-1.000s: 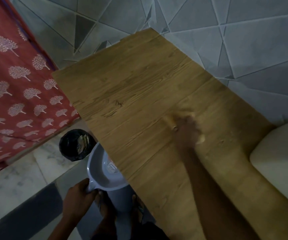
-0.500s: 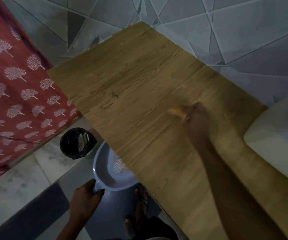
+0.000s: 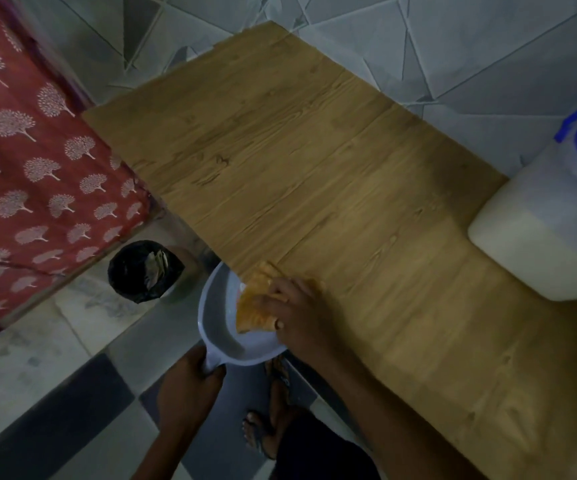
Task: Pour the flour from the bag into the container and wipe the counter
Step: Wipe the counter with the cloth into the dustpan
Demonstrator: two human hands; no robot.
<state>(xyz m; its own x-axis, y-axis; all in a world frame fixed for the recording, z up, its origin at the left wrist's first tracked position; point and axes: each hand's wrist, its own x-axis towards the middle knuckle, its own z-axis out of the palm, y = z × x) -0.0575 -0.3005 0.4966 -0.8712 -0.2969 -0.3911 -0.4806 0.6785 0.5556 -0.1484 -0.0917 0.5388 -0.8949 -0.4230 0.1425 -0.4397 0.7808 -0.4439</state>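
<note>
While at counter (image 3: 315, 174) edge, cloth (image 3: 256, 303) over dustpan (image 3: 221, 334)

Right hand (image 3: 297, 313) has drawn the orange cloth (image 3: 254, 303) from mid-counter toward 7 o'clock, to the counter (image 3: 315, 168) edge over the dustpan (image 3: 217, 327).

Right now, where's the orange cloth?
In the head view, the orange cloth sits under the right hand at the counter's near edge, overhanging the white dustpan.

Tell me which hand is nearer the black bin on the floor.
Left. The left hand grips the dustpan handle just below and right of the bin. The right hand presses the cloth at the counter edge, farther right.
</note>
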